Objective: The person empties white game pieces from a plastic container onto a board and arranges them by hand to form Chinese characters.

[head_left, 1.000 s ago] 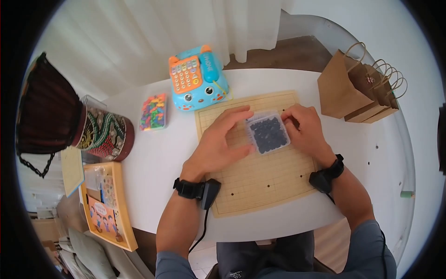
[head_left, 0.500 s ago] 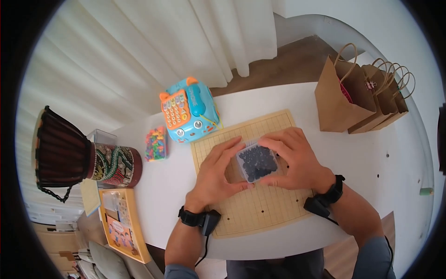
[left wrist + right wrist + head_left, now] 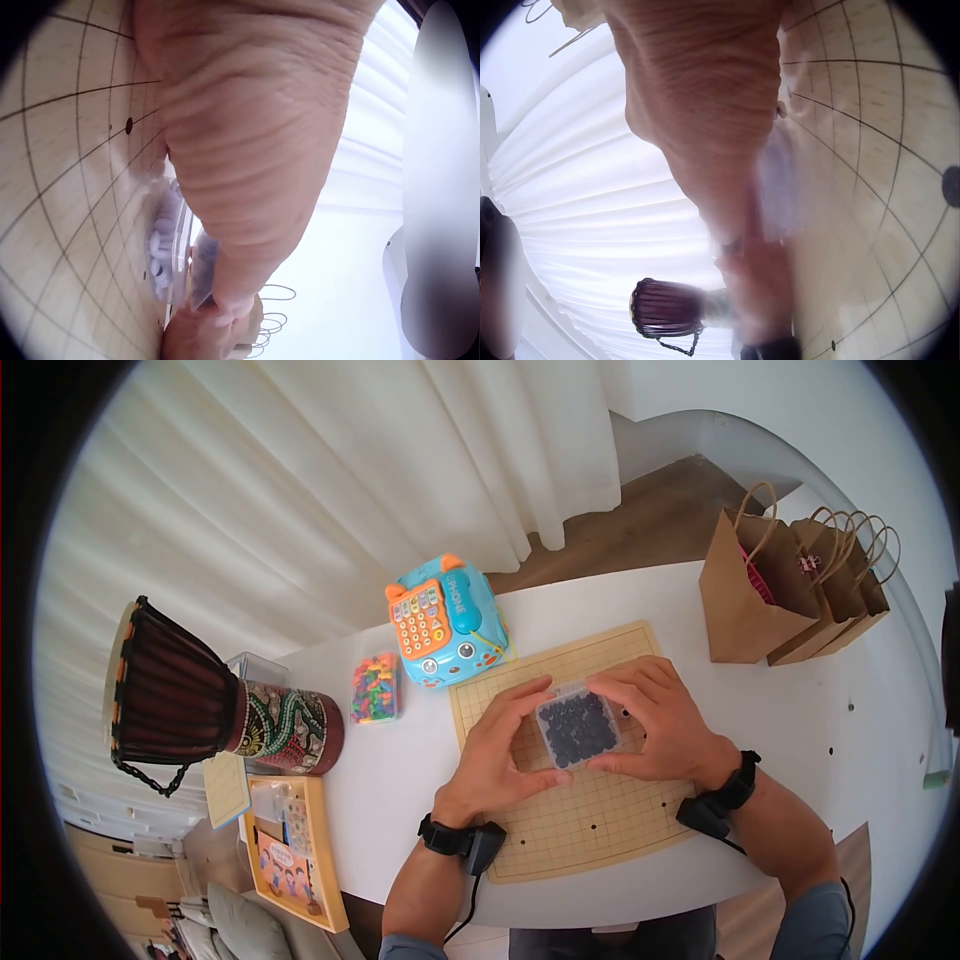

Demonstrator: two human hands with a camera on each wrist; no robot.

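A clear plastic box of black Go stones (image 3: pixel 578 728) is over the middle of a wooden grid board (image 3: pixel 540 855). My left hand (image 3: pixel 500 755) holds its left side between thumb and fingers. From the other side, my right hand (image 3: pixel 665 725) grips it, fingers at the far right corner and thumb at the near edge. In the left wrist view a second clear box with white stones (image 3: pixel 159 251) stands on the board, the dark-filled box (image 3: pixel 202 266) just above it. Seen from the head, that lower box is hidden. The right wrist view blurs around the fingertips.
Beyond the board stand a blue toy phone (image 3: pixel 455 635) and a box of colourful pieces (image 3: pixel 376 690). A drum (image 3: pixel 285 725) lies at the left above a wooden tray (image 3: pixel 335 905). Paper bags (image 3: pixel 750 605) stand at the back right. Loose black stones (image 3: pixel 831 751) lie on the right.
My right fingers, curled at the box's right edge before, now spread around its corner and near edge. The left hand has closed in on the left side. The head view has shifted.
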